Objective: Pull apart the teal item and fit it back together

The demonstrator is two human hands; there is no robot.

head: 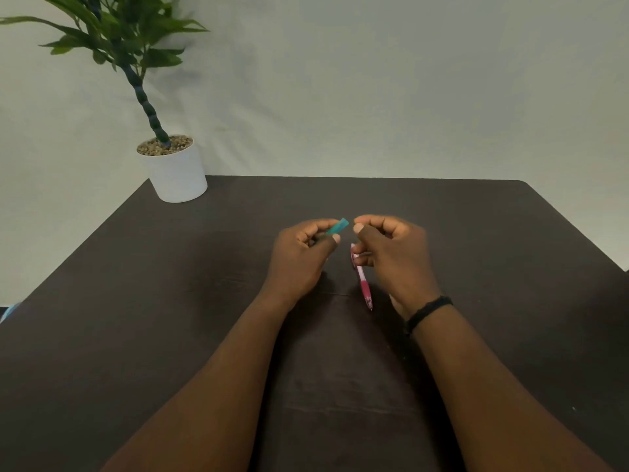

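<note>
Potted plant: white pot, far left corner of the table.
Left hand: fingers curled round a small teal piece, its end poking out toward the other hand.
Right hand: fingers curled, holding a pink pen, tip toward the person.
Handling: best to keep both grips firm and the hands close.
Table: dark wood; pale wall behind.

Bare forearms; a black wristband circles the right wrist.
</note>
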